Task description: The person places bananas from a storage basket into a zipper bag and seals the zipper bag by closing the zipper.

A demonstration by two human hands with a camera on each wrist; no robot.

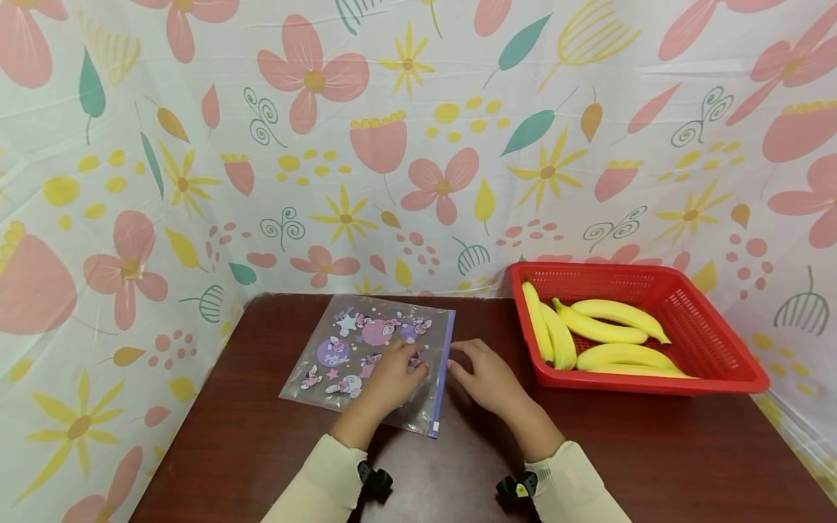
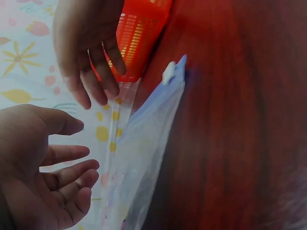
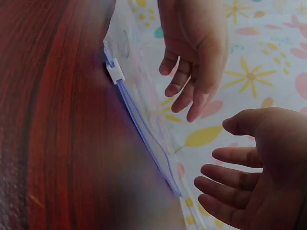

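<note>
A clear zip bag [image 1: 307, 363] printed with cartoon figures lies flat on the dark table, its purple zip edge [image 1: 447, 363] facing right. Its white slider [image 3: 115, 71] sits at the near end of that edge, and the two zip strips stand apart in the right wrist view. Above the bag hovers my left hand [image 1: 394, 378], fingers loosely bent and holding nothing. Just right of the zip edge is my right hand [image 1: 485, 378], likewise with nothing in its fingers. Both palms face each other in the wrist views, apart from the bag.
On the right of the table stands a red plastic basket [image 1: 719, 356] with several yellow bananas [image 1: 601, 325] inside. A flower-printed cloth [image 1: 445, 240] hangs behind the table and along its sides. The brown table [image 1: 222, 436] extends around the bag.
</note>
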